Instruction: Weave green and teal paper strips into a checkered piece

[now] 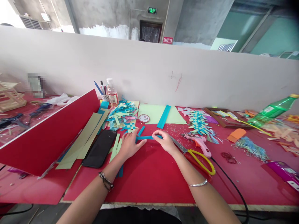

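Note:
A narrow blue paper strip [146, 137] lies across the red tabletop between my hands. My right hand [165, 141] pinches its right end, fingers and thumb together. At the other end my left hand [131, 143] rests with fingers spread and thumb apart; its fingertips touch or nearly touch the strip. A shorter blue strip [141, 130] slants just above. By my left hand's fingertips is a small blue-and-green woven paper piece [129, 127]. Yellow-handled scissors [198, 158] lie beside my right hand, their blades partly behind it. Pale green strips [115, 147] lie left of my left hand.
A black phone [100, 149] and a red divider [53, 133] stand on the left. A pink glue gun [198, 143] with a black cord lies right. Behind are a paper-strip heap [121, 112], a plastic bottle [113, 95], pale green sheets [149, 112] and a white partition [140, 68].

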A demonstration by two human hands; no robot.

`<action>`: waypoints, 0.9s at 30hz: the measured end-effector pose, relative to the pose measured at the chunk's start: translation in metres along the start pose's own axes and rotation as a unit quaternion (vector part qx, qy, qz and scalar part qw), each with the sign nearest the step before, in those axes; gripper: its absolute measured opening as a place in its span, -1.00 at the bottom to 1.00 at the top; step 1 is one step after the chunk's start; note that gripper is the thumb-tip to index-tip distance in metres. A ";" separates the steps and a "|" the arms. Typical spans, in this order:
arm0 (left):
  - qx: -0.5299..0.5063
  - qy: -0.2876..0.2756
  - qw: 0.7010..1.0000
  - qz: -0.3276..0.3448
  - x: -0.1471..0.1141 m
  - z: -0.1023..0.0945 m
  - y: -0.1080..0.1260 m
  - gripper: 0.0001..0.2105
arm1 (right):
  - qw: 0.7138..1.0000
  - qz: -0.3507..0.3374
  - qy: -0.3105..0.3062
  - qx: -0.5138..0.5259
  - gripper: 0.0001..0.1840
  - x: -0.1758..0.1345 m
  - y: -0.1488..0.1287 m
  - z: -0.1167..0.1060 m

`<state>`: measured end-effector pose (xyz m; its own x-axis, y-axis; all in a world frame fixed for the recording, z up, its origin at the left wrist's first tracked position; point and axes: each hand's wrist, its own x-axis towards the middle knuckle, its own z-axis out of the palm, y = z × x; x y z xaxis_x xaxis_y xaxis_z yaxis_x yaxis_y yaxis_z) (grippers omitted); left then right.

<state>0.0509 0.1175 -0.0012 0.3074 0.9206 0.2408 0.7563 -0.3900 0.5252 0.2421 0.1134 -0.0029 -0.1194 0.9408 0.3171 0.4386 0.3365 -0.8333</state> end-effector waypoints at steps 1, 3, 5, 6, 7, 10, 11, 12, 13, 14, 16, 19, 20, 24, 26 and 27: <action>-0.023 -0.014 1.000 -0.001 0.000 -0.002 0.001 -0.45 | 1.000 0.002 0.001 0.006 -0.81 0.000 -0.001 0.000; -0.066 -0.044 0.997 -0.002 0.000 -0.005 0.003 -0.52 | 1.000 0.006 0.002 0.013 -0.81 0.000 -0.002 0.000; -0.099 -0.058 0.993 0.001 0.000 -0.006 0.004 -0.58 | 1.000 0.009 -0.001 0.016 -0.82 -0.001 -0.002 0.001; -0.111 -0.058 0.992 0.004 0.000 -0.007 0.005 -0.60 | 1.000 0.010 -0.005 0.017 -0.83 -0.001 -0.002 0.001; -0.121 -0.056 0.991 0.009 0.000 -0.007 0.005 -0.63 | 1.000 0.010 -0.009 0.017 -0.83 -0.001 -0.002 0.002; -0.142 -0.057 0.988 0.031 0.002 -0.008 0.006 -0.74 | 1.000 0.013 -0.022 0.017 -0.83 -0.001 0.000 0.003; -0.144 -0.058 0.987 0.035 0.002 -0.009 0.006 -0.77 | 0.999 0.012 -0.026 0.014 -0.83 -0.002 0.000 0.003; -0.144 -0.060 0.987 0.041 0.003 -0.008 0.006 -0.79 | 1.000 0.006 -0.030 0.000 -0.83 -0.002 -0.001 0.003; -0.144 -0.061 0.987 0.046 0.003 -0.008 0.006 -0.80 | 0.999 -0.005 -0.034 -0.029 -0.83 -0.003 -0.003 0.003; -0.143 -0.065 0.986 0.053 0.003 -0.007 0.006 -0.81 | 0.997 -0.020 -0.040 -0.069 -0.82 -0.005 -0.006 0.004; -0.143 -0.078 0.984 0.066 0.004 -0.005 0.006 -0.81 | 0.984 -0.055 -0.055 -0.159 -0.83 -0.008 -0.012 0.005; -0.149 -0.090 0.982 0.074 0.003 -0.004 0.005 -0.83 | 0.972 -0.063 -0.078 -0.211 -0.82 -0.011 -0.020 0.008; -0.151 -0.087 0.982 0.073 0.003 -0.004 0.005 -0.84 | 0.973 -0.055 -0.084 -0.208 -0.80 -0.011 -0.021 0.009; -0.146 -0.050 0.987 0.034 0.003 -0.008 0.004 -0.83 | 0.982 -0.011 -0.066 -0.179 -0.79 -0.009 -0.017 0.007; -0.134 -0.039 0.990 0.014 0.003 -0.009 0.003 -0.82 | 0.985 0.004 -0.044 -0.169 -0.79 -0.007 -0.014 0.006; -0.129 -0.039 0.991 0.007 0.004 -0.010 0.003 -0.81 | 0.985 0.007 -0.035 -0.168 -0.78 -0.006 -0.013 0.005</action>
<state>0.0488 0.1194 0.0092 0.3684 0.9097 0.1915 0.5817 -0.3862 0.7159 0.2328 0.1030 0.0041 -0.1677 0.9497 0.2643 0.7094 0.3025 -0.6367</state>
